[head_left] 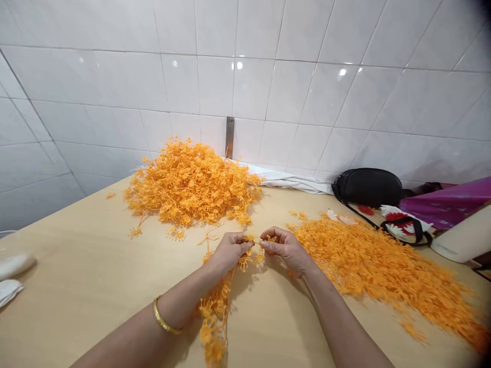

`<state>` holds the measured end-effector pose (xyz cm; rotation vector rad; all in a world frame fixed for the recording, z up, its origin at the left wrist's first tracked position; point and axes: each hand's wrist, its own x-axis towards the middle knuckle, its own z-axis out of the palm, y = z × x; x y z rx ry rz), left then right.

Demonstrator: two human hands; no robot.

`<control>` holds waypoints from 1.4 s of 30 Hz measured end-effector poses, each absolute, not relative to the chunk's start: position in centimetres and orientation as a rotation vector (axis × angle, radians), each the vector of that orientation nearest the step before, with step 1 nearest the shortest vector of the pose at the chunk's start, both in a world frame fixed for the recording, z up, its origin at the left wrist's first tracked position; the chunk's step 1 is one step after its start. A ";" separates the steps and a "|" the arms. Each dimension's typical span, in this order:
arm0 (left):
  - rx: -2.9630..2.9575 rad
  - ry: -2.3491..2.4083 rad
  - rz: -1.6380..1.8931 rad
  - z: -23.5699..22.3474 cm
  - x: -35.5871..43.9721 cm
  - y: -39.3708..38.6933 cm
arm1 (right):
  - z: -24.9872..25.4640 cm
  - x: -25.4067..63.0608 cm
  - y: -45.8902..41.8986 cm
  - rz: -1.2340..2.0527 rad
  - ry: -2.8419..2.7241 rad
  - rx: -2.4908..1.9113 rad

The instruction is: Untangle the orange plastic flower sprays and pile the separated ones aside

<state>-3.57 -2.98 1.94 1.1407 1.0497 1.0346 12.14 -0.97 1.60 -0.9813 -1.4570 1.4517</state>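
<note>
Over the middle of the table my left hand pinches an orange artificial flower stem. Below it, a branching orange spray hangs toward the near edge, partly behind my left forearm. Close by on the right, my right hand has thumb and forefinger closed on a small orange floret. A thin piece of stem spans the gap between both sets of fingertips. Behind my hands rises a large heap of orange flower sprays. To the right spreads a flatter pile of loose orange florets.
Along the tiled wall lies a white cloth. At the back right are a black bag with a strap, a purple bag, a cream cylindrical container and red and white flowers. White objects sit at the left edge.
</note>
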 end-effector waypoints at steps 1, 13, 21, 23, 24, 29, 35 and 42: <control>1.112 1.053 1.046 1.9 -3.8 -2.9 | 1.5 12.2 -0.9 1.451 -1.439 -0.982; 1.206 1.096 1.134 1.1 -4.4 -2.1 | 1.5 11.6 -0.7 1.359 -1.408 -1.074; 1.243 1.035 1.015 0.9 -3.8 -2.4 | 0.1 10.3 0.0 0.776 -1.412 -1.290; 1.223 1.025 1.042 0.8 -3.7 -2.5 | 0.4 11.2 0.4 0.682 -1.300 -1.324; 1.210 1.033 1.056 0.8 -3.8 -2.5 | 0.7 11.9 0.6 0.644 -1.183 -1.332; 1.081 1.128 1.168 0.4 -4.2 -2.4 | 2.6 14.8 0.8 0.703 -0.664 -1.258; 0.919 1.112 1.259 0.4 -4.2 -2.3 | 3.4 11.9 -1.2 1.157 -1.039 -1.144; 0.969 1.050 1.291 0.2 -4.2 -2.2 | 2.7 9.0 -2.8 1.315 -1.433 -1.264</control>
